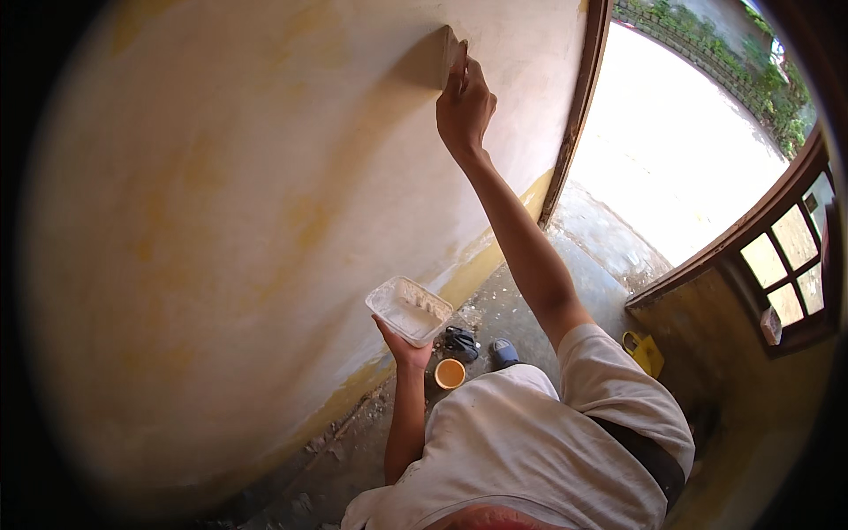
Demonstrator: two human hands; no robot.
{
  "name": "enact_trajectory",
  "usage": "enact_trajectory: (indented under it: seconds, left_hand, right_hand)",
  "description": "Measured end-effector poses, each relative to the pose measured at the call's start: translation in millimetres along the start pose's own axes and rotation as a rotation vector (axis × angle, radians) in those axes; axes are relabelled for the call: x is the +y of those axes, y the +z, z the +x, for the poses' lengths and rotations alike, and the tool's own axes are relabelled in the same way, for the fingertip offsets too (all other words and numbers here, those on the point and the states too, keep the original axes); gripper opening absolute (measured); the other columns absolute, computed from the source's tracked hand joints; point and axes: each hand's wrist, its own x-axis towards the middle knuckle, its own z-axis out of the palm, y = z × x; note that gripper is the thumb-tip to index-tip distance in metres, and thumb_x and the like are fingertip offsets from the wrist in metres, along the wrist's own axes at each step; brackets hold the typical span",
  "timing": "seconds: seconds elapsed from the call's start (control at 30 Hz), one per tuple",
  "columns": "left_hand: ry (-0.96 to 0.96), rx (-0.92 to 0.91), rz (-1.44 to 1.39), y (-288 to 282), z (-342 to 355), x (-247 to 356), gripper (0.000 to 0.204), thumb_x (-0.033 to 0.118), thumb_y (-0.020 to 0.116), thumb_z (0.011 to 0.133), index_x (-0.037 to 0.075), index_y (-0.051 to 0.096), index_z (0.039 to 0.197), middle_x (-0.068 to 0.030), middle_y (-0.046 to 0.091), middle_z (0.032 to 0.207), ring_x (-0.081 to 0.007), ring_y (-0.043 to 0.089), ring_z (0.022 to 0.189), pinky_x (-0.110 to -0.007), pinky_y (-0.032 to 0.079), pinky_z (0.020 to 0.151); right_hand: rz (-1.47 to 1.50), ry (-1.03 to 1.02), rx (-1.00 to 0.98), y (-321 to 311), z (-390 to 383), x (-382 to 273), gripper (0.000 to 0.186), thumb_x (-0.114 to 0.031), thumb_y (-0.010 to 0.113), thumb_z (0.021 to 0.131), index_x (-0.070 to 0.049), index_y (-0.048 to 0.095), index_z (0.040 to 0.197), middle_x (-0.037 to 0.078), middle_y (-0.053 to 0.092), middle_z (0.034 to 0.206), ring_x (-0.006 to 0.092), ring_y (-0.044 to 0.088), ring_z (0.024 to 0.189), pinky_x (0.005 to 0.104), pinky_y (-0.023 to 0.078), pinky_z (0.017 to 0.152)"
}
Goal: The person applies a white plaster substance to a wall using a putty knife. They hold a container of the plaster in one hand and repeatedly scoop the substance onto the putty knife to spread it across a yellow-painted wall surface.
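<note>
Hands grip scraper [452, 55] and tray [409, 308].

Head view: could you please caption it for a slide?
Right hand presses a scraper to the wall; left hand holds a white tub.

wall [221, 221]: cream, yellow blotches | tub [409, 308]: white | cup [450, 374]: orange | shirt [530, 442]: white (dirt-smudged)

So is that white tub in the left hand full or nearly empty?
Nearly empty: the white tub shows mostly bare inner walls and floor, with only smears of white paste.
</note>
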Motion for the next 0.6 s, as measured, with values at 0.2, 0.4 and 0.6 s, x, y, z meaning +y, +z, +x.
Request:
enact_trajectory:
  seconds: [0.2, 0.4, 0.6]
  left_hand:
    - [-0.007, 0.028, 0.004, -6, 4, -2, 0.070, 0.069, 0.047, 0.095, 0.022, 0.045, 0.147, -0.0007, 0.047, 0.149, -0.0272, 0.043, 0.137, -0.052, 0.032, 0.116]
    - [-0.014, 0.034, 0.026, -7, 5, 3, 0.073, 0.072, 0.044, 0.094, 0.022, 0.045, 0.148, -0.0007, 0.047, 0.149, -0.0272, 0.043, 0.138, -0.052, 0.031, 0.117]
    - [-0.020, 0.071, 0.006, -3, 9, -3, 0.072, 0.072, 0.044, 0.095, 0.022, 0.045, 0.148, -0.0007, 0.048, 0.149, -0.0274, 0.043, 0.138, -0.052, 0.031, 0.117]
  right_hand:
    - [-0.004, -0.380, -0.069, 5, -55, 0, 0.029, -0.005, 0.056, 0.100, -0.005, 0.061, 0.128, 0.017, 0.070, 0.076, 0.0298, 0.069, 0.066, 0.0353, 0.050, 0.059]
    - [-0.043, 0.087, -0.260, -19, -92, 21, 0.018, -0.015, 0.057, 0.103, 0.001, 0.065, 0.101, 0.014, 0.070, 0.075, 0.0175, 0.070, 0.070, 0.0323, 0.049, 0.062]
    - [0.029, -0.055, 0.066, -8, 10, 21, 0.042, -0.011, 0.049, 0.103, 0.003, 0.050, 0.143, 0.020, 0.075, 0.094, 0.0252, 0.075, 0.083, 0.0358, 0.056, 0.072]
